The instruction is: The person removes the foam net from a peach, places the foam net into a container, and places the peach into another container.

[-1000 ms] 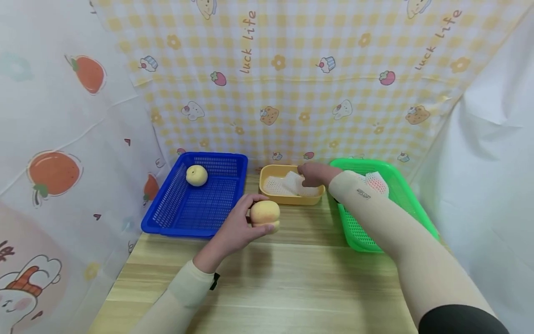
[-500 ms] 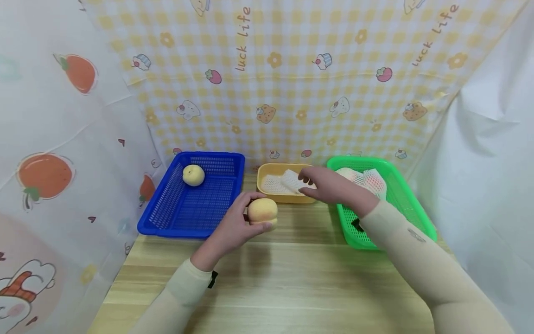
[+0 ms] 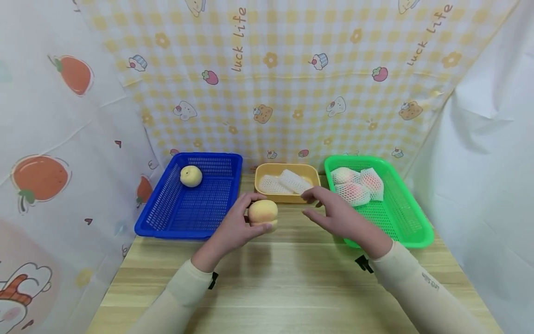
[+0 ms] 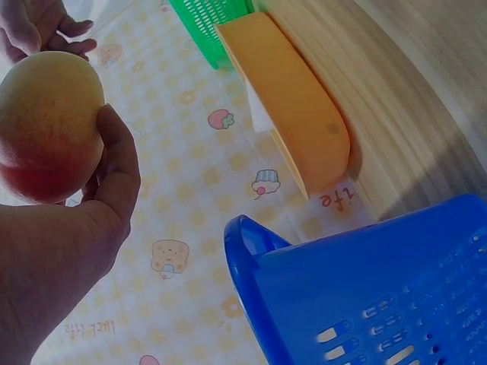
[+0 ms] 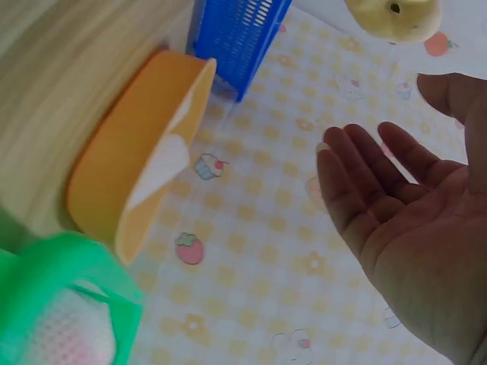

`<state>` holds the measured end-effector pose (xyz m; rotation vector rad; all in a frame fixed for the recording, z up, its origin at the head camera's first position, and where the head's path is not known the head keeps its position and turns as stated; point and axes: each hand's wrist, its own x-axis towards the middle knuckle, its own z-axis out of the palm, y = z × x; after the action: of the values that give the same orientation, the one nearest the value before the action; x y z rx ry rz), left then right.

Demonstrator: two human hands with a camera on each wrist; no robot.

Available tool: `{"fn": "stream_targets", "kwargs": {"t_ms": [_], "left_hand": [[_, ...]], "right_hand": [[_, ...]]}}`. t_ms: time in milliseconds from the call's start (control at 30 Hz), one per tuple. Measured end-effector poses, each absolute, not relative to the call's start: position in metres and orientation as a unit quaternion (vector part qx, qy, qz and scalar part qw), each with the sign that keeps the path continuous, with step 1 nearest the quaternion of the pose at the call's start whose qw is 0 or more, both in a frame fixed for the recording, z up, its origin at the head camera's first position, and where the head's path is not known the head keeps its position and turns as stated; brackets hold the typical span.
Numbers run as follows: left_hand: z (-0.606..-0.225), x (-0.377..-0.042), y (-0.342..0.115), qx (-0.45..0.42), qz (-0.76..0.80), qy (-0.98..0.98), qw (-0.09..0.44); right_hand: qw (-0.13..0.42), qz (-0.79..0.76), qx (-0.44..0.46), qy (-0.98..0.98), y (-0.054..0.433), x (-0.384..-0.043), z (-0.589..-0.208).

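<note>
My left hand (image 3: 235, 227) grips a yellow peach (image 3: 263, 212) above the table, with fingers and thumb around its sides. In the left wrist view this peach (image 4: 49, 125) shows a red blush on its lower part. My right hand (image 3: 335, 215) hovers to the right of it, fingers spread and slightly bent. Its palm (image 5: 426, 236) faces the right wrist camera with nothing in it. Behind the hands stands a small orange-yellow box (image 3: 277, 198) holding white foam fruit nets (image 3: 295, 182). Part of the box's right front corner lies close to my right fingertips.
At the left, a blue basket (image 3: 202, 204) contains one bare peach (image 3: 191, 176). The green basket (image 3: 400, 218) at the right holds several peaches in foam nets (image 3: 352, 192), and my right forearm overlaps its front edge. A patterned cloth (image 3: 267, 83) hangs behind.
My right hand has drawn back from the orange-yellow box toward me, coming empty with fingers spread. The netted peaches in the green basket have come into sight. My left hand still holds its peach.
</note>
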<state>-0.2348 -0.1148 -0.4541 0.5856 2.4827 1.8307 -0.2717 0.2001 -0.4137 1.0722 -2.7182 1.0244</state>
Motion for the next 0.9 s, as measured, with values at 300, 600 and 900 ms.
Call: {"fn": "stream_targets", "kwargs": {"t_ms": [300, 600, 900], "left_hand": [[-0.455, -0.233, -0.117, 0.181, 0.588, 0.788, 0.006], [-0.457, -0.233, -0.118, 0.179, 0.581, 0.794, 0.011], [-0.436, -0.244, -0.14, 0.221, 0.51, 0.83, 0.039]], "right_hand": [[0.047, 0.345, 0.351, -0.869, 0.207, -0.268, -0.436], [0.038, 0.357, 0.353, -0.864, 0.208, -0.265, -0.443], [0.028, 0.354, 0.358, -0.864, 0.206, -0.263, -0.446]]}}
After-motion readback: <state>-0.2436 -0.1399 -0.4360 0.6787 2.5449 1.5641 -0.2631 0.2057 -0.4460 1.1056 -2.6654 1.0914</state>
